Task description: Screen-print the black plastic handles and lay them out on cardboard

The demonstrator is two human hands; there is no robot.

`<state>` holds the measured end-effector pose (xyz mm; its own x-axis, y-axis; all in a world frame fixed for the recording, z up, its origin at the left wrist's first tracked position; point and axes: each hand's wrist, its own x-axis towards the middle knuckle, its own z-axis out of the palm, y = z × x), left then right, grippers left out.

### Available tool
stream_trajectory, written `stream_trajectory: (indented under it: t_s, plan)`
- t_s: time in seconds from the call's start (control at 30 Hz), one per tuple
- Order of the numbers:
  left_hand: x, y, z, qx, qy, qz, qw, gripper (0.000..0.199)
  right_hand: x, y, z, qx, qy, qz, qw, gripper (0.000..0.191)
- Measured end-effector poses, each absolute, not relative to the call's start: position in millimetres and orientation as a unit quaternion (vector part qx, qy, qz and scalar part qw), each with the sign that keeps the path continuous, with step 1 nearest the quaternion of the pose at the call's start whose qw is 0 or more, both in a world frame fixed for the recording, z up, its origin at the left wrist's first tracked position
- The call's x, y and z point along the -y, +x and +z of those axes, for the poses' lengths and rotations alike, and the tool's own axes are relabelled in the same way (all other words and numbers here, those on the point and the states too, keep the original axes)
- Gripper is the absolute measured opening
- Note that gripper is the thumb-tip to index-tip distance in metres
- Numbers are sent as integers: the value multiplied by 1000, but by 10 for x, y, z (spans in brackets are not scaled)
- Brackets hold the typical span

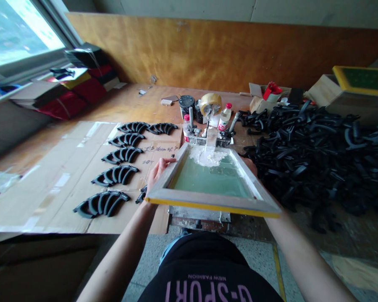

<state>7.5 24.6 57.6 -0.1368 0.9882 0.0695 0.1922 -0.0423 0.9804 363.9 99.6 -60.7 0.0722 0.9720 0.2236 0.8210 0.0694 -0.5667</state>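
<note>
A screen printing frame point(204, 196) with a grey rim, yellow front edge and green mesh is tilted up in front of me, in a hinge clamp point(210, 138). White paste point(209, 158) lies on its far end. My left hand point(157, 171) is at the left rail, fingers curled in toward its underside; what they grip is hidden, with a small dark tip beside them. My right hand point(251, 166) is mostly hidden behind the right rail, near a pile of black plastic parts point(290, 155). Another black part point(141, 194) shows beside my left wrist.
Curved black parts point(116, 175) lie in fanned groups on a cardboard sheet point(63, 197) at left. Behind the clamp stand a dark jar point(187, 105), a tape roll point(211, 102) and a red-capped bottle point(225, 117). Boxes point(327, 94) are at back right.
</note>
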Motion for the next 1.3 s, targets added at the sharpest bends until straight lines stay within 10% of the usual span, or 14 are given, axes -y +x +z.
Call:
stream_trajectory:
  t_s: [0.27,0.5,0.73,1.13,1.3]
  plan:
    - [6,-56,-326,-600,455,366,547,70,-1313,2992,-58,748,-575,1,332,65]
    - [-49,-36,-682,-623,456,355,527,72,-1306,2517,-153,819,-552,49,150,10]
    - [-35,-42,-702,-617,441,367,539,72,-785,2693,-86,928,-334,110,126,19]
    - [-29,-25,-533,-600,426,381,560,70,-773,2660,-142,886,-410,98,194,13]
    - [-22,-52,-140,-594,426,390,561,67,-1338,2599,144,802,-543,86,233,59]
